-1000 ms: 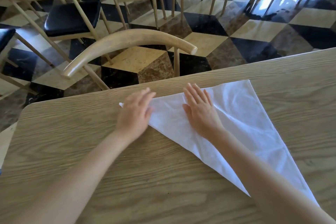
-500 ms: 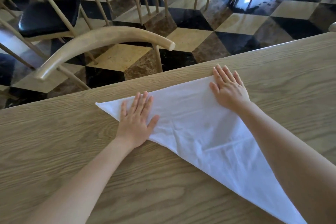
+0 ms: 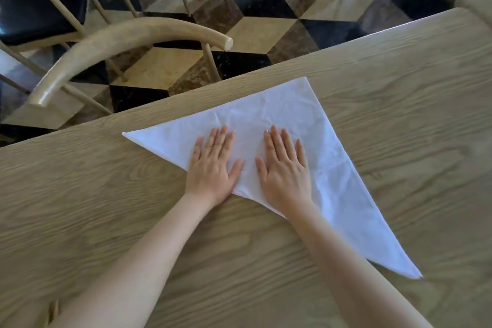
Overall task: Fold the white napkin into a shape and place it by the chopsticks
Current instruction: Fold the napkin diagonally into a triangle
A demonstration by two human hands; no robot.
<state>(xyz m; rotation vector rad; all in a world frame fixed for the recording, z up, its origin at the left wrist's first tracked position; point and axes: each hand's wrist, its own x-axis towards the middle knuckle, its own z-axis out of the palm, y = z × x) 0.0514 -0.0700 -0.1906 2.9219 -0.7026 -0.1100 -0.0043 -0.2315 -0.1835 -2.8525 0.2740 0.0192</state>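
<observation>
The white napkin lies flat on the wooden table, folded into a triangle with its long edge toward me and its apex at the far side. My left hand rests palm down on the napkin's long edge, fingers spread. My right hand lies flat beside it on the cloth, a short gap between the two thumbs. Neither hand grips anything. No chopsticks are in view.
A wooden chair with a curved backrest stands at the table's far edge on the left. More chairs with dark seats stand beyond on the chequered floor. Another chair's pale edge shows at the upper right.
My right hand has slid from the napkin's far corner back to the middle, next to my left hand. My left hand has shifted right along the fold.
</observation>
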